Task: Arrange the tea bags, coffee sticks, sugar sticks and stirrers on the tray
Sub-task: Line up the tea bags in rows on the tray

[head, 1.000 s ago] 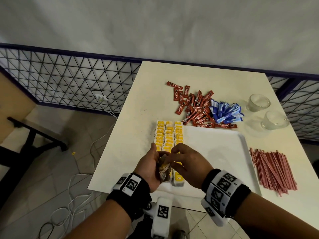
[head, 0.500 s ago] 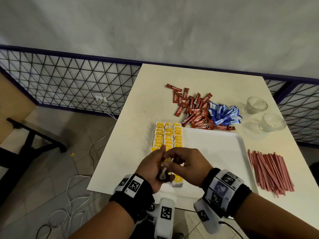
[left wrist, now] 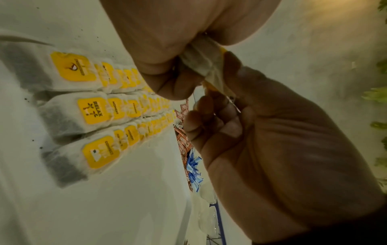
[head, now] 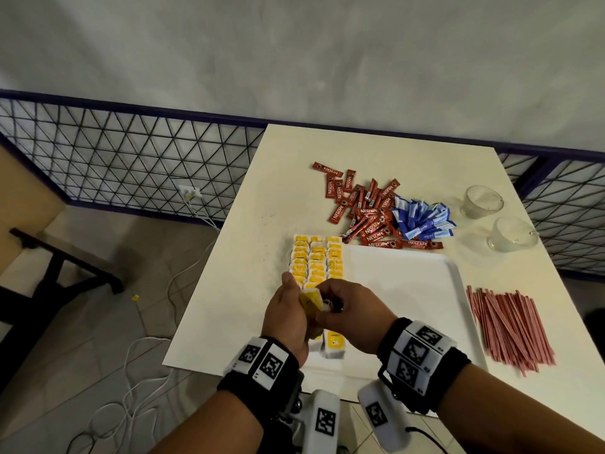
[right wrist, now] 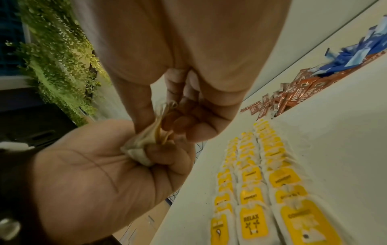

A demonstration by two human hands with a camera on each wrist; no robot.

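Three rows of tea bags [head: 316,260] laid at the tray's [head: 409,290] left edge, frame centre. Left hand [head: 288,319] and right hand [head: 353,317] both pinching a held tea bag [head: 309,299]. Left to do, off-tray — coffee sticks [head: 363,214] and sugar sticks [head: 422,221] above, stirrers [head: 510,326] at right.

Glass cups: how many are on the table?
2. One glass cup stands near the table's far right corner; the other glass cup stands just nearer, beside it, past the stirrers. None seems hidden.
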